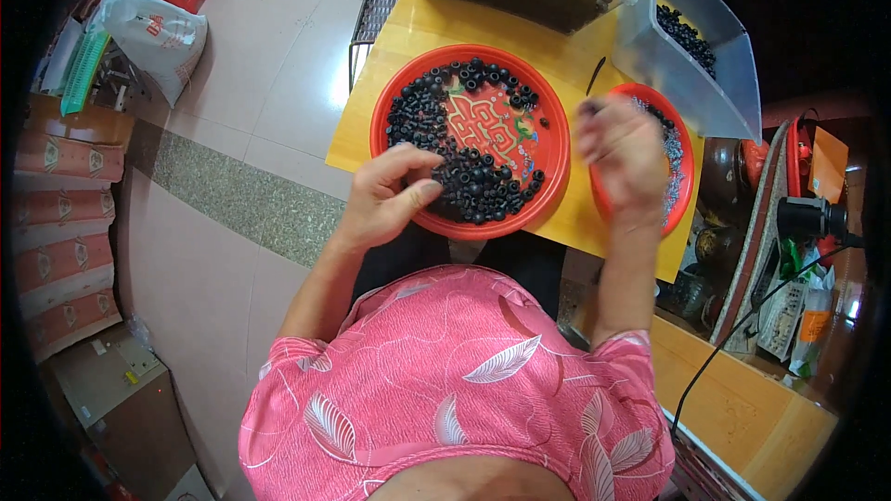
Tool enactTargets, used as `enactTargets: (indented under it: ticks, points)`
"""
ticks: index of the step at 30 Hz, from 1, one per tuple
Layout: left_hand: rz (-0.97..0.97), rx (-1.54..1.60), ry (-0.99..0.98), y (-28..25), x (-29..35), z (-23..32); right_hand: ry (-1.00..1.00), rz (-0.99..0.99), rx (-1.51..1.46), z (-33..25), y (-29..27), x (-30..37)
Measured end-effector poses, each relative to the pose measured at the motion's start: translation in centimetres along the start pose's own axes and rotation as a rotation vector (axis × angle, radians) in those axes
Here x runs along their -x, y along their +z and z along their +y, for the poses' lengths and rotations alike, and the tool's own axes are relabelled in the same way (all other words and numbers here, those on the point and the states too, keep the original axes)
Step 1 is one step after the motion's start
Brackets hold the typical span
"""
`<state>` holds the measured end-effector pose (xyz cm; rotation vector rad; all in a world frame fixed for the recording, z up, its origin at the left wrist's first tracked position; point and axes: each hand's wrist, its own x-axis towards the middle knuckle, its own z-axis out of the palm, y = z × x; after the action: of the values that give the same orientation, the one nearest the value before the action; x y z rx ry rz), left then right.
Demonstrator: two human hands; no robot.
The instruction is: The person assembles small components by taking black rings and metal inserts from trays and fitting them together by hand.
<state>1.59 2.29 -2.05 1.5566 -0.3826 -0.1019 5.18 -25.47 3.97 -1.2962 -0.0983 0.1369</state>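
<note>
A round red tray [379, 130] with a printed design in its middle holds many small black ring-like pieces [483, 187], heaped along its left and near sides. My left hand [390, 195] is over the tray's left rim beside the heap, thumb and forefinger apart with a gap between their tips. To the right, my right hand [629, 156] is blurred by motion over a smaller red tray [688, 172]. Its fingers are curled together, and a dark spot shows at their tips, too smeared to name. Small silvery and black pieces [672, 153] lie in that smaller tray, partly hidden by the hand.
Both trays stand on a yellow wooden table [390, 46]. Beyond them are a clear plastic bin [520, 0] and another clear bin [719, 97], both with black pieces inside. A black cable [715, 353] runs at the right. A white sack [153, 32] sits on the tiled floor at the left.
</note>
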Motion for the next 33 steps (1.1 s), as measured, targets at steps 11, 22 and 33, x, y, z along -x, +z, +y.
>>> enactTargets:
  ticks: [11,22,33]
  points:
    - [0.007,-1.137,0.513,-1.8,-8.6,-1.0,0.014,0.216,0.447,0.8,-0.9,-1.9]
    - [-0.054,-1.136,0.418,-1.7,-10.6,-2.9,-0.429,-0.050,1.437,6.8,3.4,-2.8]
    - [-0.086,-1.096,0.614,-1.4,-10.4,-3.0,-0.353,-0.077,1.479,7.6,3.9,-3.4]
